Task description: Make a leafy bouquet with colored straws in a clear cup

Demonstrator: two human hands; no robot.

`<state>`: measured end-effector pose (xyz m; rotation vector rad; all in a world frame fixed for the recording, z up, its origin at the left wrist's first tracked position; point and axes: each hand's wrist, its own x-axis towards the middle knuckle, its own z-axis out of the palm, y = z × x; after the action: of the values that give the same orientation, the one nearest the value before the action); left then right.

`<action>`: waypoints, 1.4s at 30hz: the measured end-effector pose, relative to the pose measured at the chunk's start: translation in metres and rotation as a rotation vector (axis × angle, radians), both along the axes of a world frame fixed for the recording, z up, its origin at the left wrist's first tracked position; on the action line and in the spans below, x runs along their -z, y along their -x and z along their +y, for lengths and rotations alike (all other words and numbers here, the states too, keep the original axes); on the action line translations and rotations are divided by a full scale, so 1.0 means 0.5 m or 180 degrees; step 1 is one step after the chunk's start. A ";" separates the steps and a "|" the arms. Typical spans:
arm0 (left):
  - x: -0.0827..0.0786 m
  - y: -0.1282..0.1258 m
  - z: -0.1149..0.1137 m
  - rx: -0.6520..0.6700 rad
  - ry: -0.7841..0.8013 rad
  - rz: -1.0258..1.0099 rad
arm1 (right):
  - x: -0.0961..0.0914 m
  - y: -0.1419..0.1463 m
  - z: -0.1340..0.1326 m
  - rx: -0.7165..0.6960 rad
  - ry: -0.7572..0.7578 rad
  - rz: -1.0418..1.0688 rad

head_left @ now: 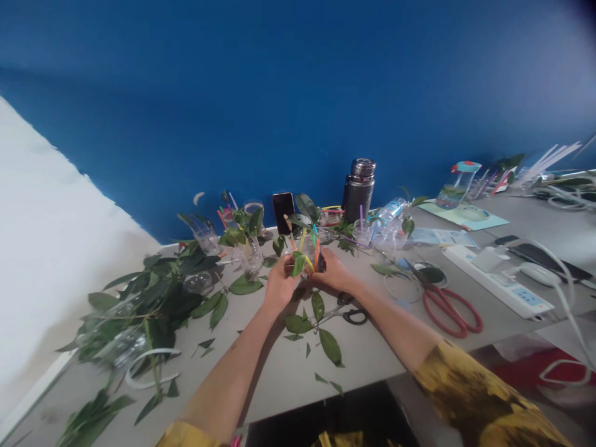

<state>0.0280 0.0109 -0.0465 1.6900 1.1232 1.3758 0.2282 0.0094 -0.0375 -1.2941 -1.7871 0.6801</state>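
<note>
Both my hands reach forward over the grey table (261, 385) around what looks like a clear cup (307, 248) with coloured straws (317, 253) and green leaves (305, 208) standing in it. My left hand (280, 282) is closed on its left side, beside a small leaf (297, 264). On the other side my right hand (333, 270) grips it, next to an orange straw. The fingertips are partly hidden behind the straws and leaves. Just below the hands lie a leafy sprig (318, 307) and black-handled scissors (356, 316).
Cut branches (149, 304) pile up on the left. Against the blue wall stand a phone (284, 214) and a dark thermos (360, 189). To the right are red-handled scissors (451, 313), a white power strip (498, 282) with cables, and a clear jug (456, 186).
</note>
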 end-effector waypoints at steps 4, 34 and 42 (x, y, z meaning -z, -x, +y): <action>-0.012 -0.001 -0.001 0.0055 0.0194 -0.0039 | -0.008 0.002 -0.008 -0.0052 0.0063 0.0092; -0.077 0.028 -0.009 0.0594 0.0737 0.0471 | -0.022 -0.036 -0.005 -0.0783 0.0197 0.0306; -0.067 0.026 -0.003 0.0651 0.1018 -0.0012 | -0.035 -0.034 -0.011 -0.1014 0.0284 0.0706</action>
<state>0.0148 0.0092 -0.0129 1.5212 1.0706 1.0128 0.2452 0.0041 -0.0198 -0.9542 -1.8100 1.0476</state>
